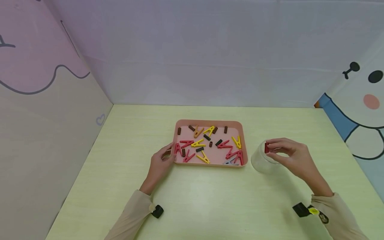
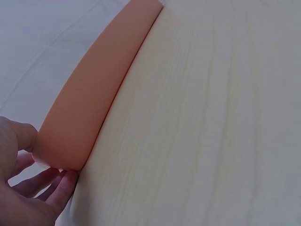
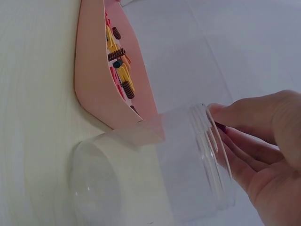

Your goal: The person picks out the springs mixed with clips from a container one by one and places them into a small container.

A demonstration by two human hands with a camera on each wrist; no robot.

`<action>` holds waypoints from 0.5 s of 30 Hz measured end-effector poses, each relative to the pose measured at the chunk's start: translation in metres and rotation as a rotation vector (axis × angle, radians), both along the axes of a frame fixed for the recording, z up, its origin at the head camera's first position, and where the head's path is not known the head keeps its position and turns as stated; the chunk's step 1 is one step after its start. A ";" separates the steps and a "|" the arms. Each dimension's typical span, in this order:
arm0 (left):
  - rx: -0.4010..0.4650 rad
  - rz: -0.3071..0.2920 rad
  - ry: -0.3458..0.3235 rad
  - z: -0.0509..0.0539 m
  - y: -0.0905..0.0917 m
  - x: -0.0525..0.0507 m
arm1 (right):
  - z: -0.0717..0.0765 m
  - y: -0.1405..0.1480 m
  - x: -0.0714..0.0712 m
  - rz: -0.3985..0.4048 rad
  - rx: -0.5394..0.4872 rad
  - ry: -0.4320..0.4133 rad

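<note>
A pink tray (image 1: 210, 121) holds several red and yellow clips, an orange one, a grey one, and dark spring-like pieces. My left hand (image 1: 159, 165) grips the tray's left edge, thumb near the rim and fingers at the lower corner, as the left wrist view shows on the tray wall (image 2: 84, 108). Right of the tray stands a clear jar (image 1: 260, 160). Over its mouth my right hand (image 1: 295, 159) pinches a small dark red ribbed piece (image 1: 266, 147) between thumb and fingers. In the right wrist view the fingertips are at the rim of the jar (image 3: 141, 174), partly hiding the piece.
The pale wooden table (image 1: 195, 203) reaches back to a plain light sheet (image 1: 210, 86). Printed panels stand at the left (image 1: 54, 133) and right (image 1: 360, 133). A dark device (image 1: 157, 211) is at the left cuff, another (image 1: 301, 210) at the right.
</note>
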State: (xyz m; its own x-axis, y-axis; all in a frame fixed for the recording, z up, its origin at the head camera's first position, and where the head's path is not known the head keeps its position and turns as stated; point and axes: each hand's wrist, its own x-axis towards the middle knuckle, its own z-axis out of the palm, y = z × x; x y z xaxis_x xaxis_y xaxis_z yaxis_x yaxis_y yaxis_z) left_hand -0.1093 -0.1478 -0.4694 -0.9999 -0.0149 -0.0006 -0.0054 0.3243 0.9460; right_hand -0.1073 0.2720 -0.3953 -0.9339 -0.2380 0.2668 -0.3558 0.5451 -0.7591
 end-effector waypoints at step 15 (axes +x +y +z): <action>-0.006 0.010 0.008 -0.018 -0.004 -0.005 | -0.002 0.002 -0.003 -0.010 0.089 -0.040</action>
